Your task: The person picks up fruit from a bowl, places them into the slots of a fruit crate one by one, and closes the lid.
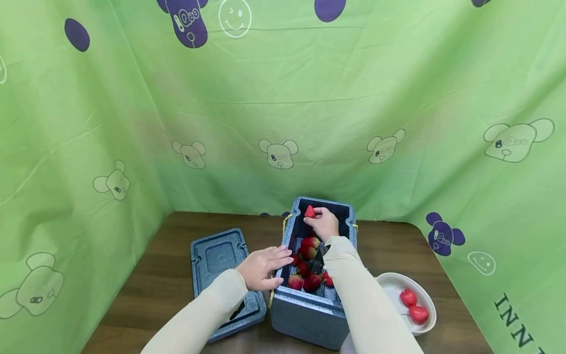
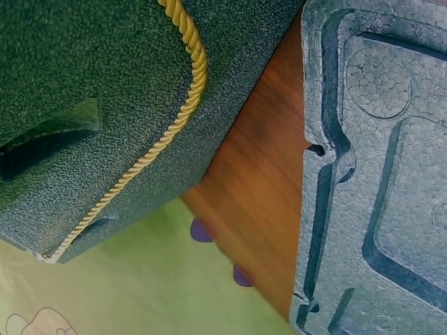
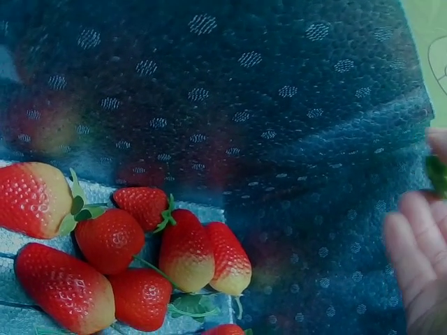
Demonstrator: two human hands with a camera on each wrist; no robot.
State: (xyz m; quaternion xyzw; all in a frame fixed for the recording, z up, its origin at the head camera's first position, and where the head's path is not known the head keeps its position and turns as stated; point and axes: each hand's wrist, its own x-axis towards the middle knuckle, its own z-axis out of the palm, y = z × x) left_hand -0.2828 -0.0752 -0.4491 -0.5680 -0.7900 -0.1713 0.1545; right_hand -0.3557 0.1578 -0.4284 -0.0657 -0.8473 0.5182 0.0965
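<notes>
A foam box (image 1: 305,314), dark blue-grey with yellow rope handles, stands without its lid on the table. Inside lie several strawberries (image 1: 308,252), red with pale yellowish ends, also close up in the right wrist view (image 3: 66,287). Over the far end of the box, my right hand (image 1: 325,223) pinches a red strawberry (image 1: 310,212) between thumb and fingers. At the right wrist view's edge, the fingers (image 3: 419,237) show beside its green leaf. My left hand (image 1: 264,268) rests on the left rim with its fingers extended; the left wrist view misses it.
Left of the box lies its foam lid (image 1: 221,255). A white bowl (image 1: 431,300) holding two red fruits (image 1: 418,314) stands to the right, close to my right sleeve. Yellow rope (image 2: 140,164) hangs along the box's side. Green printed cloth (image 1: 283,98) surrounds the wooden table (image 1: 146,295).
</notes>
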